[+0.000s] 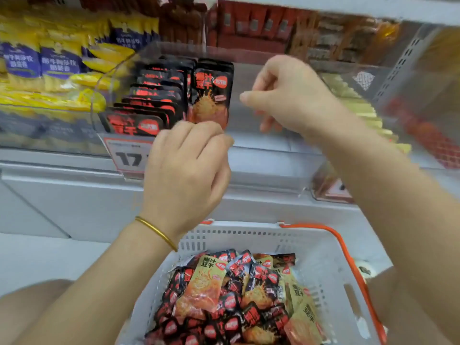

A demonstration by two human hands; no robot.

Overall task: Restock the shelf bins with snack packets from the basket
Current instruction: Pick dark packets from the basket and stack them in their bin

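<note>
A clear shelf bin (119,70) holds a leaning row of black-and-red snack packets (149,100). To the right of that row, one black snack packet (211,93) stands upright. My left hand (189,170), with a gold bangle on its wrist, has curled fingers at this packet's lower edge and appears to pinch it; the fingertips are hidden. My right hand (288,95) hovers to the right of the packet with loosely curled fingers, its thumb pointing left, and holds nothing. Below, a white basket (323,260) with an orange handle holds several black and beige packets (231,295).
Yellow and blue packets (49,68) fill the bin on the left. Red packets (249,23) sit at the back of the shelf, pale yellow ones (358,100) on the right. A price tag (127,155) hangs on the bin's front. A white shelf ledge (74,195) runs below.
</note>
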